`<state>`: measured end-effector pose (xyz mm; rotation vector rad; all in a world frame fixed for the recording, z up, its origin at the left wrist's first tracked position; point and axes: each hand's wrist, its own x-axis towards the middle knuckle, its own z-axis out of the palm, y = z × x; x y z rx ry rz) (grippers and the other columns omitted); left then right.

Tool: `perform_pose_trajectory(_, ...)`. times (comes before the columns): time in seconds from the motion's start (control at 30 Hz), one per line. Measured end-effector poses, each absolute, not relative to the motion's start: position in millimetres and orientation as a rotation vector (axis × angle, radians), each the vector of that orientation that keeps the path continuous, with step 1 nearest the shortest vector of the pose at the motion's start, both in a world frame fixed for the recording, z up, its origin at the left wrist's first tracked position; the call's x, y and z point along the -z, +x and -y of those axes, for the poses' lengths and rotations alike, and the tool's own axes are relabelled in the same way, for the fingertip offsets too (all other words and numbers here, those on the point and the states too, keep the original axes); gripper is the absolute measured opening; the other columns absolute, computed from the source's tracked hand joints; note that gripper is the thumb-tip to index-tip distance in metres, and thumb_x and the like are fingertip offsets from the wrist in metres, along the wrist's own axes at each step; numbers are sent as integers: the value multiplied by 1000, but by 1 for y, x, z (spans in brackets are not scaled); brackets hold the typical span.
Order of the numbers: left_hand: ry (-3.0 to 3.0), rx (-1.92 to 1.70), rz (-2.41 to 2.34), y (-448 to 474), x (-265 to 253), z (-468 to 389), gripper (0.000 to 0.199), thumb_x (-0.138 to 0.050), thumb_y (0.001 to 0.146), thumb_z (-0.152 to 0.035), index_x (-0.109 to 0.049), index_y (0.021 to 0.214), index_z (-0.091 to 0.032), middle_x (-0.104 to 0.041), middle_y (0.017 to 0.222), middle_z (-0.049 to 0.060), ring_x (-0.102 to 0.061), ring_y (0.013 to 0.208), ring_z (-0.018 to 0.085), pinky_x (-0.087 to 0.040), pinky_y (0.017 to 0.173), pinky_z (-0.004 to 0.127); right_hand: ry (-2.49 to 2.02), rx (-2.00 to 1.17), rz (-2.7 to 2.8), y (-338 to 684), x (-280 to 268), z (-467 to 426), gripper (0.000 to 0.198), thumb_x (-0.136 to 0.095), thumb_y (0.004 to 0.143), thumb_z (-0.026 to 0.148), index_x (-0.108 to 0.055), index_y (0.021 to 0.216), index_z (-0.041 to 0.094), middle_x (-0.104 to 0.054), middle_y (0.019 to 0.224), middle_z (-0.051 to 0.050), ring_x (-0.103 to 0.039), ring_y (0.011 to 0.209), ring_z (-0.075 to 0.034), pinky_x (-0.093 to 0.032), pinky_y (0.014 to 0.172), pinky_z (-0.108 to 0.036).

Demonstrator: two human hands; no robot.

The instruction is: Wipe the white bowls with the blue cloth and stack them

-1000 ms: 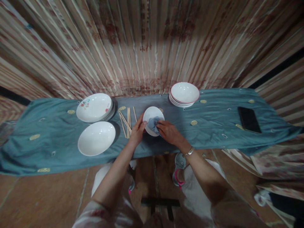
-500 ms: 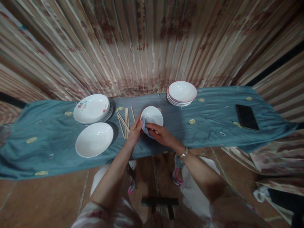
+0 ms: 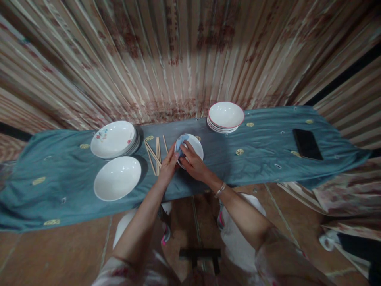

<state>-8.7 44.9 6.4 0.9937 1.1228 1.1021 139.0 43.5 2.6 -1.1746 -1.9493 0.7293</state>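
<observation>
A small white bowl (image 3: 197,147) is at the near middle of the table. My left hand (image 3: 169,162) grips its left rim. Pressed against the inside of the bowl, toward its upper left, is a light blue cloth (image 3: 180,145), with my right hand (image 3: 193,161) closed on it. Just left of my left hand lie several wooden chopsticks (image 3: 157,153), some of them crossed. My hands partly hide the bowl's near side.
Plates with a floral print (image 3: 114,138) are stacked at the left, behind a large white bowl (image 3: 118,178). Red-rimmed bowls (image 3: 226,115) form a stack at the back. A black phone or tablet (image 3: 307,143) lies on the right of the blue tablecloth (image 3: 262,153).
My right hand has moved the cloth from the bowl's lower left up to its upper left rim. My left hand keeps its hold on the bowl.
</observation>
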Motion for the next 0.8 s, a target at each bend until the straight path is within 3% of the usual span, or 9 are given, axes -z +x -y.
perform_pose_trajectory(0.17, 1002, -1103, -1121, -7, -12, -42, 79, -76, 79, -55, -52, 150, -29, -61, 144, 7, -67, 109, 26, -63, 80, 32, -1287, -611, 1946, 135, -1, -46, 62, -40, 102, 30, -26, 160, 11, -18, 170, -19, -18, 159, -27, -26, 127, -51)
perform_pose_trajectory(0.3, 999, -1097, -1122, -7, -12, -42, 80, -76, 79, -52, -51, 151, -26, -66, 135, 10, -69, 104, 26, -63, 78, 34, -1382, -518, 2003, 136, -5, -50, 63, -41, 101, 23, -27, 157, 0, -15, 168, -29, -22, 157, -33, -33, 124, -51)
perform_pose_trajectory(0.4, 977, -1092, -1135, -7, -10, -43, 79, -77, 78, -50, -52, 150, -27, -69, 128, 8, -69, 98, 24, -63, 77, 35, -1467, -410, 2048, 139, -7, -51, 61, -43, 98, 17, -32, 155, -1, -19, 166, -32, -26, 156, -35, -35, 122, -52)
perform_pose_trajectory(0.63, 977, -1099, -1126, -7, -11, -43, 80, -77, 77, -51, -53, 149, -26, -70, 124, 9, -69, 100, 25, -63, 77, 35, -1656, -166, 2159, 149, -9, -46, 53, -41, 97, 13, -44, 150, 6, -27, 166, -25, -45, 145, -35, -43, 112, -51)
perform_pose_trajectory(0.8, 978, -1095, -1133, -6, -10, -44, 82, -78, 76, -52, -52, 150, -25, -71, 122, 9, -69, 101, 26, -62, 75, 33, -1702, -81, 2203, 158, -8, -44, 49, -39, 98, 12, -49, 145, 7, -32, 165, -22, -49, 139, -35, -46, 105, -51)
